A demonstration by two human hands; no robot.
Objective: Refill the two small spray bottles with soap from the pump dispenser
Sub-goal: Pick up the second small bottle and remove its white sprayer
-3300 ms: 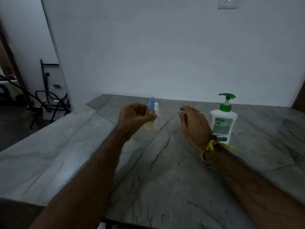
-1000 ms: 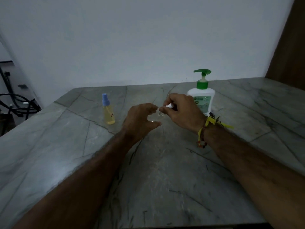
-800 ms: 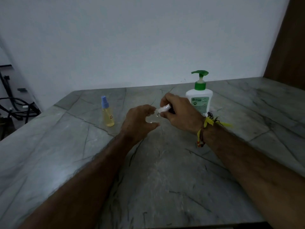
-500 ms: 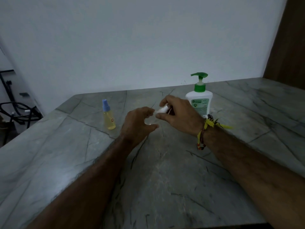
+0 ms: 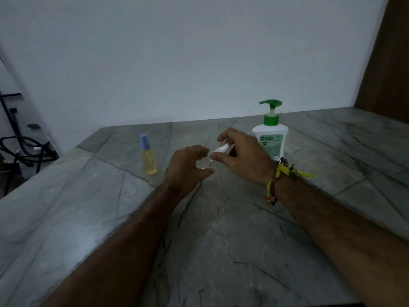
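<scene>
A small clear spray bottle (image 5: 204,162) is gripped in my left hand (image 5: 188,167) above the middle of the marble counter (image 5: 221,240); only a sliver of it shows between the fingers. My right hand (image 5: 241,156) pinches its white spray cap (image 5: 220,149) at the top. A second small spray bottle (image 5: 148,155), yellow with a blue cap, stands upright to the left of my hands. The white pump dispenser (image 5: 271,136) with a green pump head stands just behind my right hand.
A white wall runs along the counter's far edge. A brown wooden panel (image 5: 387,63) rises at the far right. Past the counter's left edge, black hoses and a metal stand (image 5: 20,147) sit on the floor.
My left hand set the yellow bottle down on the left and took the clear bottle. Over the last second my right hand has kept working the white cap, its fingers shifting slightly.
</scene>
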